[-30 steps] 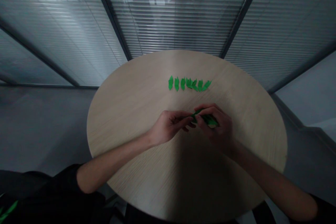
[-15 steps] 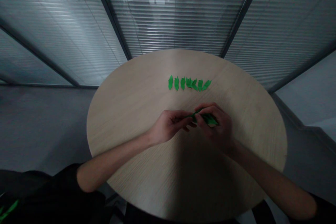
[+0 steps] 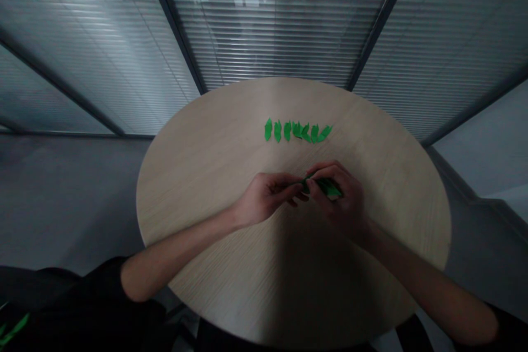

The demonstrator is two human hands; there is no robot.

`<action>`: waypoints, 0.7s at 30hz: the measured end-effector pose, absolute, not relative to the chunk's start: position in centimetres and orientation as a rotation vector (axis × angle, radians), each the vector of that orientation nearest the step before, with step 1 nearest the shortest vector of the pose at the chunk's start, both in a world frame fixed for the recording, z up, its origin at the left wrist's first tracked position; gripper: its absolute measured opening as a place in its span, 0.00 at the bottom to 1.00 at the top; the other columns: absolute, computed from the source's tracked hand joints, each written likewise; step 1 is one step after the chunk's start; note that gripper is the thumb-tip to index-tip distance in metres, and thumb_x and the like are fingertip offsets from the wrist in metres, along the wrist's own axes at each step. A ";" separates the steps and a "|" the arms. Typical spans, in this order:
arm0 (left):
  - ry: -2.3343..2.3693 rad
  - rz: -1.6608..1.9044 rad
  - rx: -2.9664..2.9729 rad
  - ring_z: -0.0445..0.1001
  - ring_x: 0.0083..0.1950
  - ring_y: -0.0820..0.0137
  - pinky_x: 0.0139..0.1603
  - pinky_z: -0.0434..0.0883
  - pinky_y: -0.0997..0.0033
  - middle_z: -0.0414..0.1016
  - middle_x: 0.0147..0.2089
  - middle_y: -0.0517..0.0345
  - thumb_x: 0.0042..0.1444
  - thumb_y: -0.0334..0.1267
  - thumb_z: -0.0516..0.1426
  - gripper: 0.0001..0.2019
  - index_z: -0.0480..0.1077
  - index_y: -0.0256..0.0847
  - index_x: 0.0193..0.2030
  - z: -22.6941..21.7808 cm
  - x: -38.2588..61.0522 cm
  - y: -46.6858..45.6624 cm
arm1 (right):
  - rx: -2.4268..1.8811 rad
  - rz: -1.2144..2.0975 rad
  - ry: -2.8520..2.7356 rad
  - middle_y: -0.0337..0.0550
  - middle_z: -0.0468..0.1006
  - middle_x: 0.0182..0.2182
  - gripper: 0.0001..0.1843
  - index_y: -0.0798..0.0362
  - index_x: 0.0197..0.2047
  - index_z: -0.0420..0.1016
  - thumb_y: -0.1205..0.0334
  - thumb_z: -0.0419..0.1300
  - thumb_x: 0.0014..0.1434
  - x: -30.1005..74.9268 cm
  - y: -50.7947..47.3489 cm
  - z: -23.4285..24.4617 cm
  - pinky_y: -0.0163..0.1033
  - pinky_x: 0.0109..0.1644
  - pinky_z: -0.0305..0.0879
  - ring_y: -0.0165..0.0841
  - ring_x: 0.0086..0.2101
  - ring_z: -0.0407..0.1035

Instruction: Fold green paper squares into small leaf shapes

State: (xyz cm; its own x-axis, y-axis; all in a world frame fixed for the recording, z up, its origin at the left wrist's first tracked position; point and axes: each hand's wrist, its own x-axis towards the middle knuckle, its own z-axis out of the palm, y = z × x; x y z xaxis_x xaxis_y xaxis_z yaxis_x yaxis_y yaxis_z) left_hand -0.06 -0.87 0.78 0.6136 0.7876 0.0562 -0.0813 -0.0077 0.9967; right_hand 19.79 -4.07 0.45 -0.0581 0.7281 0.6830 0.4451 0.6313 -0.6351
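Observation:
Both my hands meet over the middle of the round table, pinching one green leaf-like piece (image 3: 331,188). My left hand (image 3: 262,201) is closed, thumb and fingers gripping the piece's narrow left end. From the other side my right hand (image 3: 346,201) is closed on it too; the wider part shows below its curled fingers. The fingers cover much of the piece, so its full shape and material cannot be made out. Beyond the hands, several similar green leaf-like pieces (image 3: 268,130) lie in a row, some at the right touching or overlapping.
The pale wooden round table (image 3: 193,170) fills the middle of the view. Glass partitions with blinds (image 3: 264,55) stand right behind its far edge. More green pieces (image 3: 15,331) show against something dark at the lower left.
The held green piece and my right fingers have shifted very slightly. Both hands keep their pinch, and the row is unmoved.

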 end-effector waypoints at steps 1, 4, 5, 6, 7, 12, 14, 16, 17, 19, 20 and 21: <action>0.642 0.765 1.422 0.85 0.38 0.65 0.39 0.81 0.70 0.86 0.40 0.45 0.65 0.51 0.65 0.19 0.81 0.32 0.47 0.7 -0.1 -0.9 | -0.964 0.306 -1.692 0.42 0.80 0.40 0.05 0.48 0.40 0.74 0.67 0.65 0.65 19.8 -4.1 0.4 0.41 0.43 0.74 0.33 0.38 0.76; 0.639 0.769 1.424 0.84 0.38 0.67 0.38 0.81 0.72 0.86 0.40 0.46 0.65 0.49 0.65 0.18 0.81 0.32 0.47 0.6 0.0 -0.8 | -0.969 0.324 -1.694 0.42 0.78 0.40 0.05 0.48 0.43 0.73 0.66 0.64 0.66 19.8 -4.0 0.3 0.41 0.42 0.74 0.34 0.38 0.76; 0.635 0.772 1.426 0.84 0.38 0.67 0.38 0.80 0.72 0.86 0.40 0.46 0.65 0.48 0.65 0.17 0.81 0.32 0.47 0.6 0.0 -0.8 | -0.977 0.332 -1.699 0.42 0.78 0.41 0.06 0.47 0.45 0.73 0.66 0.64 0.66 19.9 -4.0 0.2 0.42 0.42 0.75 0.34 0.38 0.76; 0.630 0.779 1.426 0.84 0.38 0.68 0.38 0.80 0.72 0.86 0.40 0.46 0.65 0.48 0.65 0.17 0.81 0.32 0.47 0.6 0.0 -0.8 | -0.985 0.340 -1.706 0.43 0.77 0.42 0.07 0.47 0.48 0.73 0.66 0.63 0.66 19.9 -4.0 0.2 0.42 0.42 0.75 0.35 0.39 0.76; 0.627 0.785 1.426 0.84 0.37 0.68 0.38 0.81 0.72 0.86 0.40 0.46 0.65 0.47 0.65 0.17 0.81 0.32 0.47 0.6 0.0 -0.8 | -0.992 0.349 -1.717 0.43 0.77 0.42 0.09 0.47 0.50 0.73 0.65 0.63 0.67 19.9 -4.0 0.2 0.42 0.42 0.75 0.35 0.39 0.76; 0.643 0.809 1.434 0.84 0.38 0.68 0.39 0.81 0.72 0.85 0.40 0.47 0.65 0.47 0.65 0.16 0.81 0.32 0.47 0.7 -0.1 -0.9 | -0.977 0.381 -1.787 0.46 0.77 0.45 0.10 0.47 0.54 0.73 0.64 0.60 0.70 19.9 -3.9 0.2 0.45 0.46 0.75 0.37 0.43 0.76; 0.648 0.818 1.450 0.83 0.37 0.69 0.39 0.81 0.71 0.85 0.41 0.48 0.65 0.47 0.65 0.16 0.81 0.33 0.47 0.7 -0.2 -0.9 | -0.964 0.386 -1.816 0.45 0.77 0.44 0.07 0.47 0.51 0.74 0.65 0.59 0.71 19.9 -3.9 0.3 0.45 0.46 0.75 0.37 0.42 0.75; 0.654 0.817 1.466 0.82 0.35 0.70 0.39 0.81 0.71 0.84 0.41 0.48 0.65 0.47 0.65 0.16 0.81 0.33 0.47 0.6 -0.2 -0.9 | -0.953 0.393 -1.836 0.44 0.76 0.41 0.04 0.48 0.46 0.73 0.65 0.58 0.71 19.9 -3.9 0.5 0.44 0.45 0.73 0.36 0.40 0.74; 0.656 0.815 1.471 0.82 0.35 0.70 0.38 0.81 0.71 0.84 0.41 0.49 0.65 0.47 0.65 0.16 0.81 0.33 0.46 0.6 -0.2 -0.9 | -0.952 0.398 -1.842 0.43 0.76 0.40 0.03 0.48 0.45 0.72 0.65 0.58 0.71 19.9 -3.9 0.5 0.43 0.43 0.73 0.35 0.39 0.74; 0.659 0.808 1.475 0.82 0.35 0.70 0.38 0.81 0.71 0.84 0.39 0.49 0.65 0.47 0.65 0.16 0.81 0.33 0.46 0.6 -0.1 -0.9 | -0.957 0.401 -1.845 0.41 0.75 0.38 0.02 0.48 0.44 0.71 0.65 0.58 0.70 20.0 -3.9 0.6 0.41 0.41 0.71 0.34 0.36 0.73; 0.663 0.805 1.473 0.82 0.35 0.69 0.37 0.80 0.71 0.84 0.39 0.49 0.64 0.48 0.65 0.17 0.81 0.33 0.45 0.6 -0.1 -0.9 | -0.961 0.401 -1.846 0.41 0.74 0.37 0.02 0.48 0.43 0.71 0.66 0.58 0.70 20.0 -3.9 0.6 0.41 0.40 0.70 0.33 0.36 0.72; 0.668 0.799 1.472 0.83 0.35 0.69 0.37 0.80 0.71 0.84 0.39 0.49 0.64 0.48 0.65 0.17 0.80 0.33 0.45 0.6 -0.1 -0.9 | -0.964 0.399 -1.848 0.41 0.74 0.37 0.03 0.48 0.43 0.70 0.66 0.58 0.70 20.0 -3.9 0.6 0.41 0.40 0.70 0.33 0.36 0.72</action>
State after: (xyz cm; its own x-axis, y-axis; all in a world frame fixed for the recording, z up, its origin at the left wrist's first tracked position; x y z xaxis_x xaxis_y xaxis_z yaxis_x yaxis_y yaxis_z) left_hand -0.10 -0.90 0.59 0.5897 0.8032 0.0845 -0.0593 -0.0613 0.9964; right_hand 20.01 -3.86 0.59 -0.2096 0.7631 0.6114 0.4426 0.6316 -0.6365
